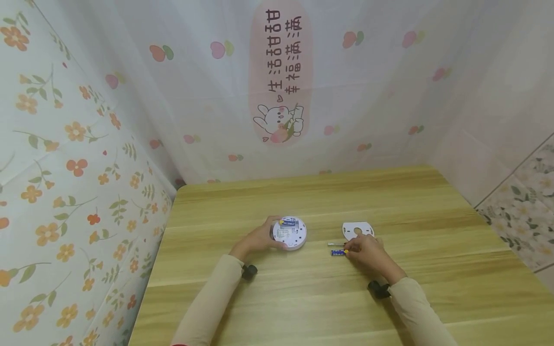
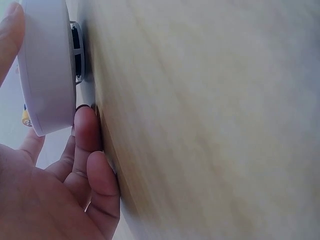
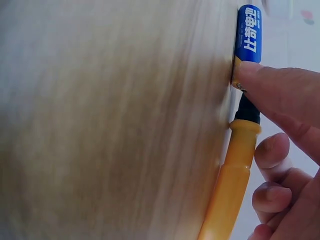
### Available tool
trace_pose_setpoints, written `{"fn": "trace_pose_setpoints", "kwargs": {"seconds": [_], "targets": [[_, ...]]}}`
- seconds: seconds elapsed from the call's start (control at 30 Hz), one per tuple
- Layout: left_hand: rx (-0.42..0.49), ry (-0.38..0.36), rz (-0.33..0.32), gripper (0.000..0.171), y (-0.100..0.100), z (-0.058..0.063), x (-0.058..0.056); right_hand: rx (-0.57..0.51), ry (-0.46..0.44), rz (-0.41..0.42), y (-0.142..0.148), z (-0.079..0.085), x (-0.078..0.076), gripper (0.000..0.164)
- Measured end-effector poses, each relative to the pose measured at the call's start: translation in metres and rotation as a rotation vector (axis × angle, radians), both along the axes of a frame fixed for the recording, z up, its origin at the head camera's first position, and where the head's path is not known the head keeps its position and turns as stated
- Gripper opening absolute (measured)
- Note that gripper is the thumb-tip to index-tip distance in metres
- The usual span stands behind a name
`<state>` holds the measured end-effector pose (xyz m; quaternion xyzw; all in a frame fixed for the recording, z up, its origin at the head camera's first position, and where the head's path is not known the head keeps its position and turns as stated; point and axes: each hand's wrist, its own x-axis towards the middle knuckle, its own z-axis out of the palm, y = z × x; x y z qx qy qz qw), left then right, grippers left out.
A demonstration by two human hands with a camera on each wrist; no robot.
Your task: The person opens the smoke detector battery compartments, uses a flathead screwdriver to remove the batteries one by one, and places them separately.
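My left hand (image 1: 260, 235) grips a round white smoke alarm (image 1: 291, 241) by its left edge, thumb on the near side. Its back faces up, and one blue battery (image 1: 287, 223) lies in the compartment there. In the left wrist view, a vented part protrudes from the alarm's underside, close to the table. Over to the right, my right hand (image 1: 371, 253) pinches the yellow end of another blue battery (image 3: 248, 35), thumb on top, low over the tabletop. A screwdriver with an orange handle (image 3: 235, 165) lies alongside, under that hand's curled fingers.
Just beyond the right hand lies a white mounting plate (image 1: 365, 228) with a round hole, partly covered by the fingers. The wooden table (image 1: 277, 298) meets a printed curtain (image 1: 195, 96) at its back edge. Flowered cloth (image 1: 86, 158) hangs on the left.
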<state>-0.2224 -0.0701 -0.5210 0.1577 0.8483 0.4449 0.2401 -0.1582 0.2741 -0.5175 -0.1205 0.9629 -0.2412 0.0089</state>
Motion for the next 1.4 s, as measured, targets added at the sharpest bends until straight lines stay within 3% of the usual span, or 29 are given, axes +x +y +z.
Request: {"fn": "trace_pose_setpoints", "kwargs": {"seconds": [0.2, 0.43, 0.7, 1.4], "targets": [[0.001, 0.009, -0.001, 0.103, 0.0, 0.001, 0.0, 0.064, 0.006, -0.004, -0.001, 0.003, 0.002, 0.009], [-0.006, 0.017, 0.0, 0.102, 0.0, 0.0, 0.001, 0.066, 0.018, 0.001, -0.001, 0.005, 0.002, 0.01], [-0.008, 0.013, 0.007, 0.102, 0.0, 0.0, 0.001, 0.032, 0.122, 0.038, -0.003, 0.012, -0.005, 0.01], [0.017, 0.006, 0.009, 0.102, -0.002, -0.002, 0.001, -0.059, 0.026, 0.113, -0.03, 0.047, -0.042, 0.018]]}}
